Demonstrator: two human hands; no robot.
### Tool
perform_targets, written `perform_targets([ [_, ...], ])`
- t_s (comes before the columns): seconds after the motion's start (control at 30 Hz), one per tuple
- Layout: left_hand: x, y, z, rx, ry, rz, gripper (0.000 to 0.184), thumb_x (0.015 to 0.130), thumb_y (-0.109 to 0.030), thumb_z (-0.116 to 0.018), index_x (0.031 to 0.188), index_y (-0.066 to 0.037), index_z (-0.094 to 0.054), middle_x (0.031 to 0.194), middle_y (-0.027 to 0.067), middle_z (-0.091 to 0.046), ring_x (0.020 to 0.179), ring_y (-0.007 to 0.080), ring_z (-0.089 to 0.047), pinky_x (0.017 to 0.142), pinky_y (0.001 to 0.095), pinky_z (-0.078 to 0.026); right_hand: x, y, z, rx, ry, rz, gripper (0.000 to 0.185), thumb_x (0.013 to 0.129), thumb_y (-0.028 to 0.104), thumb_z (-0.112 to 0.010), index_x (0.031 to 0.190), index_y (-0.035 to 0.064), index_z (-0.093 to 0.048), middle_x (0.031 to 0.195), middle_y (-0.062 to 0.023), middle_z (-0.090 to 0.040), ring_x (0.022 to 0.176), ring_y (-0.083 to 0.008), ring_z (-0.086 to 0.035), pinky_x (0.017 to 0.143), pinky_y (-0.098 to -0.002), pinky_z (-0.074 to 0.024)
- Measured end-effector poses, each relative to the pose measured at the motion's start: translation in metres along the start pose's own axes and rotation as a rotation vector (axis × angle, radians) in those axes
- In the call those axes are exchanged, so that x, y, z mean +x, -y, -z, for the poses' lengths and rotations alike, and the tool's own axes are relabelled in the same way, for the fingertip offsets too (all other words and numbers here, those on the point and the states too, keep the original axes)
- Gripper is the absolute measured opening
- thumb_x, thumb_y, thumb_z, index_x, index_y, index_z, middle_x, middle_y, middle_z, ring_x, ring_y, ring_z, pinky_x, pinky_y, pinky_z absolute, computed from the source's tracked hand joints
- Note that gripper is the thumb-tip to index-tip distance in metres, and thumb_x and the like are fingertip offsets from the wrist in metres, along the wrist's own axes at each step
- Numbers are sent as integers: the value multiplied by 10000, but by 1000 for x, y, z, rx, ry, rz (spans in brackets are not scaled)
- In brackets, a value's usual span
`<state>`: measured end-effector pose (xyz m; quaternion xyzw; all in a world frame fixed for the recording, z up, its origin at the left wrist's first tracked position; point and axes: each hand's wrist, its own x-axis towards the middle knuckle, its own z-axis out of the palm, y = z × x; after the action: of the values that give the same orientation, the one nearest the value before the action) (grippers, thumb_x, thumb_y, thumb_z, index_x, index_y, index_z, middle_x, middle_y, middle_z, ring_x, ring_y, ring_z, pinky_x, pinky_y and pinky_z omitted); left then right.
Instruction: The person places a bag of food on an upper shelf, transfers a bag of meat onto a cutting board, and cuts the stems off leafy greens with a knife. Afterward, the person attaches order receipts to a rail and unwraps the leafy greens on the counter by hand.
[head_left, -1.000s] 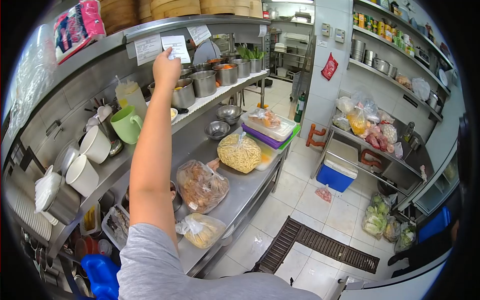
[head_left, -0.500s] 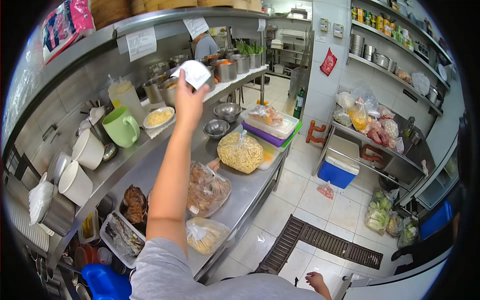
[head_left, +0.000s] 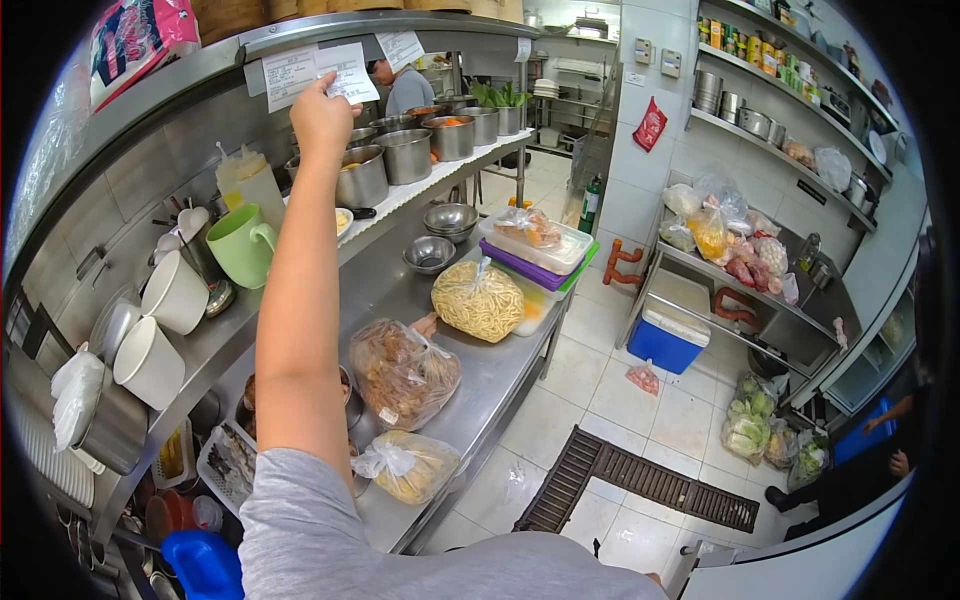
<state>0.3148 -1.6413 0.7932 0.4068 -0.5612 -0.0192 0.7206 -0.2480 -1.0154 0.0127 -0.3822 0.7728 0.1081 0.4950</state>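
Note:
My left hand (head_left: 322,112) reaches up to the metal rail (head_left: 400,20) of the upper shelf, its fingers closed on the lower left part of a white printed slip (head_left: 350,76). This slip slightly overlaps another printed slip (head_left: 288,76) on its left. A third slip (head_left: 399,48) hangs to the right. Below the hand, steel pots (head_left: 408,156) line the middle shelf beside a green mug (head_left: 241,246). Of my right hand only a sliver of skin (head_left: 655,578) shows at the bottom edge; its fingers are hidden.
Bagged noodles (head_left: 477,303), bagged brown food (head_left: 404,372) and steel bowls (head_left: 429,254) lie on the steel counter (head_left: 480,385). Beyond the pots is a person (head_left: 407,90). Another person's dark-clothed leg (head_left: 840,490) is at right, near bagged greens (head_left: 748,430) and a floor drain (head_left: 640,475).
My left hand first drew the slip down and away from the rail, then raised it back up beside the left slip. My right hand has dropped almost fully out of view.

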Motion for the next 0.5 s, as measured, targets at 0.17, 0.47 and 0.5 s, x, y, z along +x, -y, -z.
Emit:
perform_targets([
  [0.17, 21, -40, 2, 82, 13, 46, 483, 721, 43, -470, 1190, 28, -582, 910, 225, -669, 644, 213, -693, 583, 277, -529, 2, 37, 24, 468, -78, -176, 205, 867, 231, -569, 839, 53, -667, 755, -50, -667, 643, -164, -652, 558, -308, -526],
  [0.47, -169, -85, -59, 103, 66, -534, 541, 832, -168, -624, 1292, 45, -435, 1307, 223, -477, 1229, 350, -437, 1036, 405, -337, -41, 37, -26, 101, -167, 78, 319, 824, 374, -597, 818, 66, -679, 736, -85, -673, 572, -186, -615, 534, -359, -500],
  [0.5, -240, -92, -79, -124, 360, -272, 478, 833, -139, -620, 1260, 23, -479, 1311, 208, -475, 1238, 335, -427, 1043, 396, -323, -54, 33, -36, 37, -149, 13, 328, 844, 375, -566, 828, 66, -676, 733, -86, -672, 558, -184, -613, 525, -355, -501],
])
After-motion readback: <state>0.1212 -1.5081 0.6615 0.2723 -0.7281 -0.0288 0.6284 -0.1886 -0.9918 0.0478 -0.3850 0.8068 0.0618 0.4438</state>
